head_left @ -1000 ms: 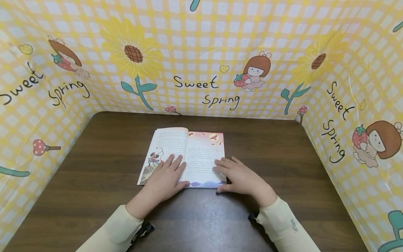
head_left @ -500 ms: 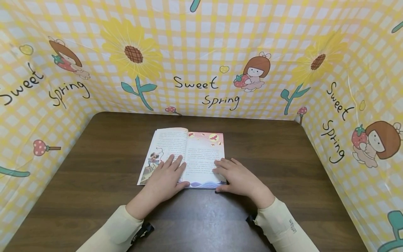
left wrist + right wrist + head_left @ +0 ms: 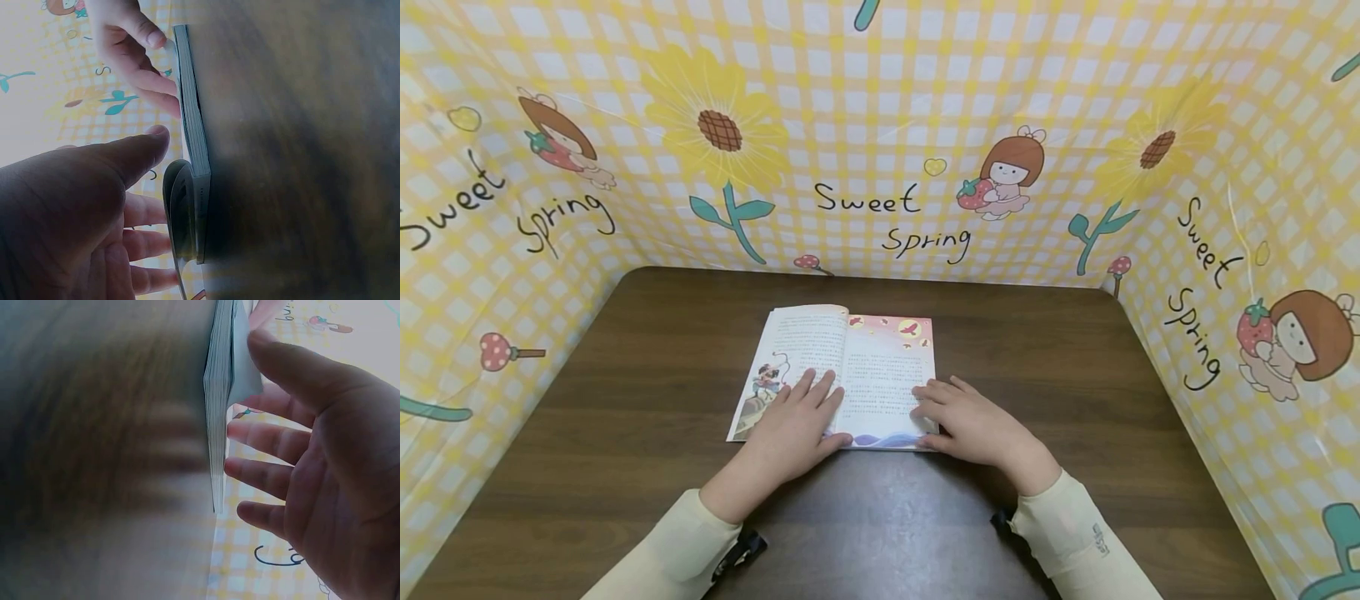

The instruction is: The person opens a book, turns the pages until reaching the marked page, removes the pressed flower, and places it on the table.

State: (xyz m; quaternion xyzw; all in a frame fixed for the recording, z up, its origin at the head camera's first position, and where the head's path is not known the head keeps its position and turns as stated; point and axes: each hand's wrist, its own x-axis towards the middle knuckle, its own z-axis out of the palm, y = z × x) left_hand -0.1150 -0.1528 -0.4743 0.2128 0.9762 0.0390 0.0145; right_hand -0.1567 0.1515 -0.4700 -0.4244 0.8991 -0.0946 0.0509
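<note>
An open book (image 3: 887, 383) lies on the brown table, with a drawn archer on its left page and a pink-topped, text-filled right page. My left hand (image 3: 801, 425) rests across the left page near the fold, fingers spread. In the left wrist view its fingertips lie against the bowed left page (image 3: 182, 206). At the lower right corner is my right hand (image 3: 977, 425), its fingertips over the page's right edge. The right wrist view has my right thumb touching a raised page (image 3: 247, 369); my index finger is partly hidden behind it.
The dark wooden table (image 3: 625, 400) extends around the book. A yellow checked cloth (image 3: 880, 108) printed with sunflowers and "Sweet Spring" walls the back and both sides. Black straps (image 3: 741, 554) sit at the cuffs.
My right hand has shifted slightly, and its thumb has moved up from below the book's lower edge onto the page corner. My left hand and the book have stayed in place.
</note>
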